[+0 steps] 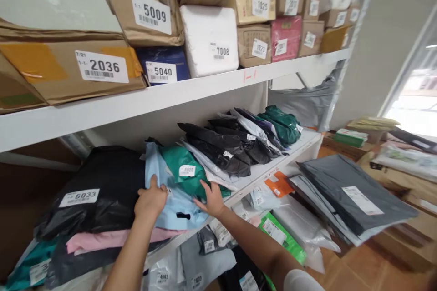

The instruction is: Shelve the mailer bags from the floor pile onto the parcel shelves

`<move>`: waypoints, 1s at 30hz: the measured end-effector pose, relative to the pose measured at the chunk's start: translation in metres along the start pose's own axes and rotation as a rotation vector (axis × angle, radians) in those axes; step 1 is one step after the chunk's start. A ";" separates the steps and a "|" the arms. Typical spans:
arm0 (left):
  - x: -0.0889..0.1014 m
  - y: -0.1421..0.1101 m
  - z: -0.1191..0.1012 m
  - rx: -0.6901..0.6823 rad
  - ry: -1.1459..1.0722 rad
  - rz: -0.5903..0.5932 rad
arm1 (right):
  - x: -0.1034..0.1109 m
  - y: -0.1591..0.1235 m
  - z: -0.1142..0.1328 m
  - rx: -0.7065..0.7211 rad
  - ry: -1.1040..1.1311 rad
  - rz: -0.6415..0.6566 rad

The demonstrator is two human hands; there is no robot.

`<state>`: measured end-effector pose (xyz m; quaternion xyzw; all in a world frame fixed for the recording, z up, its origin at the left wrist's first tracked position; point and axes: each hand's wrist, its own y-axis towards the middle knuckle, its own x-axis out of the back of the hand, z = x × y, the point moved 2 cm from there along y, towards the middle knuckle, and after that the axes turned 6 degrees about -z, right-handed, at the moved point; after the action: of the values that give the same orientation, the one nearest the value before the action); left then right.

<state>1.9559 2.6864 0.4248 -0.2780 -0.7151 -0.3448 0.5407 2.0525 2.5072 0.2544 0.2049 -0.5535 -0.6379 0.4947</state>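
Observation:
On the middle shelf a light blue mailing bag (170, 211) lies tilted, with a dark slot near its lower edge. My left hand (150, 200) is closed at the bag's left edge, its fingers curled and partly hidden. My right hand (212, 199) rests at the right side, thumb and forefinger apart, touching the light blue bag and a green mailing bag (188, 177) labelled 1006. Left of my hands sits a bulky black bag (102, 191) labelled 6033. A folded pink bag (102, 240) sticks out beneath it.
Several black bags (218, 145) and a dark green bag (282, 125) lean along the shelf to the right. Above, a white shelf edge (191, 88) carries labelled boxes. Below are more bags, including a bright green one (290, 241). Grey bags (341, 182) are stacked at right.

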 end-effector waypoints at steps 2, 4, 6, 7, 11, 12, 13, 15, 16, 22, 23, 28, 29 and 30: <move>0.011 -0.001 -0.001 0.019 0.089 -0.001 | 0.032 -0.002 -0.005 0.022 0.096 -0.140; 0.032 0.000 -0.014 -0.034 0.163 -0.153 | 0.055 -0.007 -0.011 -0.055 0.138 -0.233; 0.054 -0.004 -0.047 -0.209 0.141 -0.397 | 0.070 -0.017 -0.018 -0.167 0.165 -0.229; 0.061 -0.008 -0.069 -0.334 0.098 -0.501 | 0.075 -0.023 -0.022 -0.212 0.179 -0.209; 0.055 -0.040 -0.175 -0.817 -0.055 -0.623 | 0.113 -0.055 -0.058 -0.351 0.164 -0.178; 0.046 -0.050 -0.201 -0.910 -0.076 -0.597 | 0.132 -0.064 -0.073 -0.384 0.140 -0.192; 0.035 -0.061 -0.225 -0.986 -0.096 -0.563 | 0.155 -0.074 -0.091 -0.420 0.107 -0.213; 0.010 -0.085 -0.267 -1.108 -0.156 -0.495 | 0.216 -0.096 -0.133 -0.501 0.010 -0.277; -0.003 -0.098 -0.287 -1.158 -0.202 -0.464 | 0.253 -0.109 -0.157 -0.549 -0.051 -0.314; -0.138 -0.184 -0.422 -1.275 -0.563 -0.005 | 0.506 -0.199 -0.329 -0.900 -0.488 -0.636; -0.178 -0.199 -0.452 -1.212 -0.633 0.177 | 0.542 -0.210 -0.365 -0.942 -0.514 -0.625; -0.397 -0.273 -0.607 -0.063 -0.911 1.212 | 0.656 -0.233 -0.565 -1.109 -0.509 -0.211; -0.430 -0.286 -0.634 0.080 -0.913 1.263 | 0.665 -0.233 -0.604 -1.136 -0.493 -0.106; -0.457 -0.296 -0.658 0.210 -0.922 1.295 | 0.670 -0.231 -0.640 -1.156 -0.464 -0.004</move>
<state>2.2294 1.9731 0.0429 -0.6998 -0.5920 0.2562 0.3069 2.1910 1.5868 0.0419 -0.2388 -0.2115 -0.8633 0.3911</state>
